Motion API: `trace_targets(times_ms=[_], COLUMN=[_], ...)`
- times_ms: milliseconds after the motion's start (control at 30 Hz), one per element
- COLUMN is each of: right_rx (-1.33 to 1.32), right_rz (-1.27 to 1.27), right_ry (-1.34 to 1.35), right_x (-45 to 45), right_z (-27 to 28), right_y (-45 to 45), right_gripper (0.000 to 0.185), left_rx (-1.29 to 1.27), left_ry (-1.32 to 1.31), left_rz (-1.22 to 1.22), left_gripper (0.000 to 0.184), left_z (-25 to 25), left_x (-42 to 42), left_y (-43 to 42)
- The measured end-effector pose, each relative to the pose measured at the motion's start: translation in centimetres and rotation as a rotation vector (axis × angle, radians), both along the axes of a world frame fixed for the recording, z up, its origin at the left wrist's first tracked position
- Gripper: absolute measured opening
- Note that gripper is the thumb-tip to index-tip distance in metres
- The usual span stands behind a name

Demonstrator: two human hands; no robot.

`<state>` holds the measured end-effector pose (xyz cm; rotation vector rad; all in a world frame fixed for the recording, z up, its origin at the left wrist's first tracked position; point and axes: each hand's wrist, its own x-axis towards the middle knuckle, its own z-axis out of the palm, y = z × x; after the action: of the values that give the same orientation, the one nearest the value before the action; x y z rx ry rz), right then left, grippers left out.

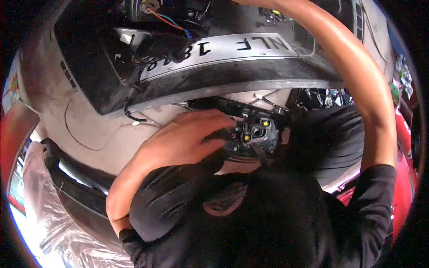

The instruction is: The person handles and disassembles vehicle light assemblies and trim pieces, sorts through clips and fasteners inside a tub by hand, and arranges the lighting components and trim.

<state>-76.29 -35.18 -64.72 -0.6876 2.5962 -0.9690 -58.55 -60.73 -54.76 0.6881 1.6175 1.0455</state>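
Observation:
My left hand (187, 136) is at the left end of a black plastic housing (272, 147), which looks like the back of a car lamp. Its thumb and fingers are bent around that end, and the fingertips are partly lost against the dark parts. A grey bulb carrier (258, 131) with a round socket and two yellow-tipped parts shows on the housing. My right forearm (362, 76) reaches up past a black car panel (201, 80); the right hand lies beyond the top edge of the view.
A white number plate (223, 49) is fixed to the panel, upside down to me. Red and blue wires (172, 22) hang above it. Clear plastic sheeting (49, 210) lies beside a long dark car part (85, 183) on the left. Red bodywork (404, 178) stands at the right.

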Motion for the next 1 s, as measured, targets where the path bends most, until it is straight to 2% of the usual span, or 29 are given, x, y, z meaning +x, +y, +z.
trace_targets(times_ms=[67, 167, 233, 267, 333, 400, 500, 533, 600, 633, 767, 867, 900, 1000], right_rx=[-0.162, -0.455, -0.560, -0.531, -0.201, 0.098, 0.225, 0.303, 0.230, 0.163, 0.190, 0.200, 0.201, 0.188], right_rz=[0.040, 0.235, 0.390, 0.459, 0.568, 0.658, 0.731, 0.680, 0.654, 0.630, 0.692, 0.694, 0.670, 0.599], right_ry=[0.088, 0.083, -0.093, -0.242, -0.570, -0.633, -0.580, -0.747, -0.636, -0.673, -0.859, -0.916, -0.936, -0.976], right_x=[2.8, 8.7, 12.6, 14.3, 17.2, 20.7, 22.2, 21.3, 21.4, 21.5, 21.4, 22.9, 22.8, 23.5], right_z=[3.2, 7.9, 9.7, 10.4, 10.0, 6.1, 4.0, 4.5, 3.8, 3.1, 2.2, 0.6, 0.6, 0.2], right_y=[1.3, 2.9, 4.0, 4.2, 4.8, 6.3, 7.4, 6.5, 6.4, 6.4, 6.9, 7.4, 7.6, 7.6], right_gripper=[0.052, 0.033, 0.020, 0.015, 0.016, 0.019, 0.024, 0.027, 0.034, 0.043, 0.050, 0.056, 0.055, 0.059], left_rx=[-0.039, -0.136, -0.092, -0.118, -0.146, -0.215, -0.257, -0.294, -0.153, -0.091, -0.107, -0.147, -0.187, -0.163], left_ry=[-0.008, 0.064, 0.238, 0.295, 0.412, 0.586, 0.588, 0.582, 0.456, 0.373, 0.635, 0.677, 0.672, 0.660], left_rz=[-0.068, -0.141, -0.230, -0.348, -0.586, -0.853, -0.748, -0.708, -0.758, -0.781, -0.877, -0.703, -0.732, -0.792], left_gripper=[0.047, 0.053, 0.058, 0.060, 0.064, 0.062, 0.043, 0.039, 0.030, 0.024, 0.030, 0.037, 0.043, 0.043], left_z=[-1.6, -5.3, -5.0, -4.7, -4.1, -4.0, -5.3, -5.8, -6.7, -7.1, -5.7, -8.1, -7.9, -7.2], left_x=[1.0, 5.7, 6.8, 6.8, 6.8, 8.6, 11.3, 11.8, 12.3, 12.7, 11.7, 13.3, 13.5, 13.9], left_y=[0.0, -1.2, -0.7, -0.2, 0.7, 1.8, 2.1, 1.9, 1.8, 1.8, 2.6, 2.9, 3.2, 3.3])
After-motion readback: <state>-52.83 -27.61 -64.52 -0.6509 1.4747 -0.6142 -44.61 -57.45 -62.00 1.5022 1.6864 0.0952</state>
